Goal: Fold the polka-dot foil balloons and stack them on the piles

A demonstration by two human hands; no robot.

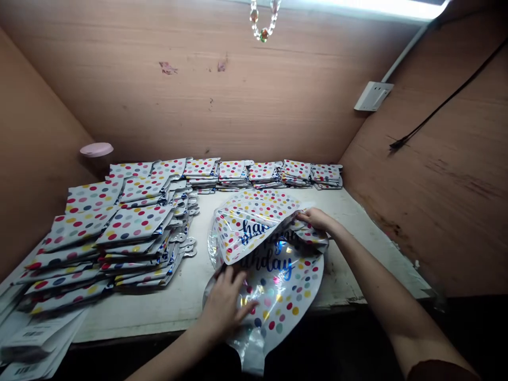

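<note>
A flat foil balloon with coloured dots and blue "birthday" lettering lies at the table's front edge, its tail hanging over. My right hand is closed on the upper right part of a dotted foil sheet, which is lifted and folded over toward the left. Whether this sheet belongs to the front balloon or to another one I cannot tell. On the left side of the foil rests my left hand, fingers spread and thumb apart. More flat dotted foil shows beneath, farther back.
Folded dotted balloons stand in several stacks at the left and in a row along the back wall. Printed papers lie front left. A pink-lidded container stands behind. A black cable hangs by the right wall; beads dangle overhead.
</note>
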